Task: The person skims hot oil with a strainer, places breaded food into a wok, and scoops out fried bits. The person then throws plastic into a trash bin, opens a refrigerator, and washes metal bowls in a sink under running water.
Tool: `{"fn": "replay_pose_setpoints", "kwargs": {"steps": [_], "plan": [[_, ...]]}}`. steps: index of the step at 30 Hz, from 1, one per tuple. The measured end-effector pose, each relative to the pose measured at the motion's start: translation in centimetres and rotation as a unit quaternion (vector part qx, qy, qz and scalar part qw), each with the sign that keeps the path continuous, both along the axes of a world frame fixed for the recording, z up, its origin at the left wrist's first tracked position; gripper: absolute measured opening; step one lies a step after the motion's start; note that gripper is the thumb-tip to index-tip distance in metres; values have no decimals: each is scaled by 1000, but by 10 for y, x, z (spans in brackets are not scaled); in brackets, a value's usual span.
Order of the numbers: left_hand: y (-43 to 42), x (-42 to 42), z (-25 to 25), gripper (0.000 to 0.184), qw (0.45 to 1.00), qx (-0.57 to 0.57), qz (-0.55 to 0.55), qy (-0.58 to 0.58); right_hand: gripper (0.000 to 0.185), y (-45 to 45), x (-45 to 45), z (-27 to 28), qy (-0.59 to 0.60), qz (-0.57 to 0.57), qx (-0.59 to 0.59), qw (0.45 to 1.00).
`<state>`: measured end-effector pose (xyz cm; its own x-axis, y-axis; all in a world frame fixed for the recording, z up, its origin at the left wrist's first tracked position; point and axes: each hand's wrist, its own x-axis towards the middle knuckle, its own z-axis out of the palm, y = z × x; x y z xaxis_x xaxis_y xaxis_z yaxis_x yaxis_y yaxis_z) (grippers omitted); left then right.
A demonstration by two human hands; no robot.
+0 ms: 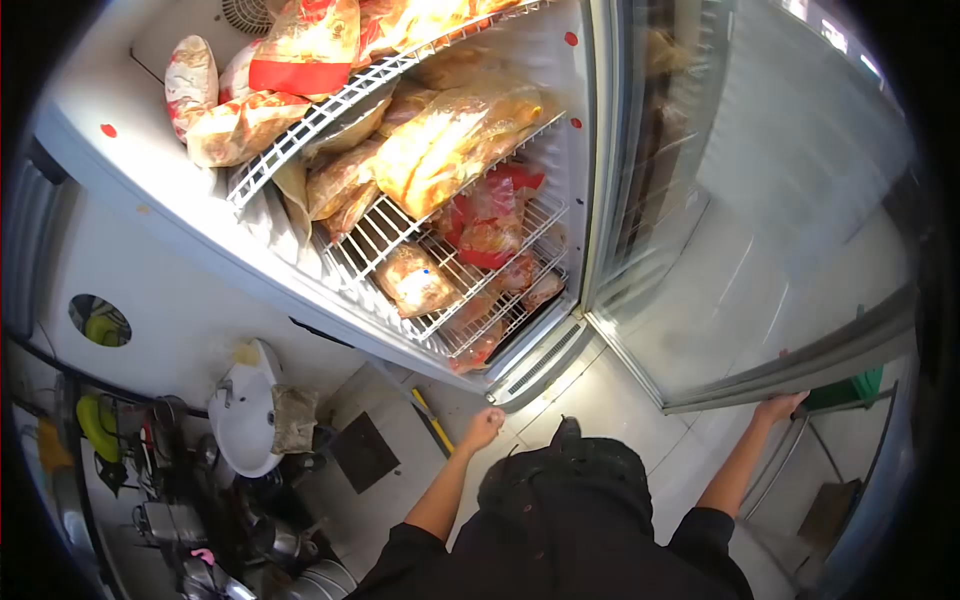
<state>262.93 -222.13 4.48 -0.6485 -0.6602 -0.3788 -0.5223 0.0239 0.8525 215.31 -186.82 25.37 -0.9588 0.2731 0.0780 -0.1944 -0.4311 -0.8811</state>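
An upright fridge (pixel 250 215) stands open in front of me, its wire shelves (pixel 345 112) loaded with bagged meat. A large wrapped piece of meat (pixel 455 140) lies on a middle shelf, and a smaller bagged piece (pixel 415 280) sits lower down. My left hand (pixel 484 427) hangs below the fridge's bottom corner with its fingers curled in; nothing shows in it. Out to the right, my right hand (pixel 780 407) grips the outer edge of the glass door (pixel 780 230), which is swung wide open. The fingertips there are partly hidden.
At lower left are a white washbasin (pixel 243 425) and a crowd of pots and pans (pixel 180 525). A dark square (pixel 363 452) lies on the tiled floor (pixel 570 390). Beyond the door's edge is a green object (pixel 850 390).
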Motion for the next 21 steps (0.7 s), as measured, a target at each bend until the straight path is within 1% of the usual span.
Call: {"fn": "replay_pose_setpoints", "kwargs": {"steps": [2, 3, 4, 6, 7, 8, 10, 11, 12, 14, 16, 18, 19, 21], "plan": [[-10, -57, 51, 22, 990, -135, 20, 36, 57, 6, -22, -8, 21, 7, -18, 1000], [-17, -82, 81, 20, 986, -147, 24, 79, 57, 10, -32, -8, 16, 30, -21, 999], [-25, -105, 110, 19, 979, -160, 29, 122, 58, 10, -40, -4, 23, 30, -13, 999], [-48, -143, 155, 20, 954, -236, 53, 177, 61, 6, -55, 3, 39, 26, -3, 999], [-59, -160, 191, 22, 936, -303, 60, 168, 61, 21, -75, -15, 57, 83, 10, 995], [-70, -173, 225, 23, 914, -369, 64, 154, 61, 18, -87, -20, 48, 89, 5, 995], [-100, -196, 257, 39, 883, -439, 129, 100, 60, 22, -99, -19, 25, 91, -6, 996], [-129, -216, 265, 46, 878, -442, 159, 89, 60, 16, -108, -16, 13, 57, 17, 998], [-156, -230, 261, 53, 874, -437, 195, 84, 59, 18, -116, -19, 29, 75, 11, 997], [-193, -250, 251, 58, 873, -469, 129, -31, 58, 25, -132, -29, 52, 108, -4, 993], [-210, -272, 238, 57, 828, -541, 121, -86, 57, 30, -145, -35, 75, 120, -22, 990], [-209, -280, 223, 55, 808, -566, 97, -133, 57, 30, -154, -44, 101, 124, -43, 986], [-207, -280, 215, 54, 814, -556, 71, -154, 57, 29, -156, -50, 79, 134, -55, 986], [-205, -277, 210, 53, 849, -487, -15, -204, 57, 38, -161, -58, 39, 152, -74, 985]]}}
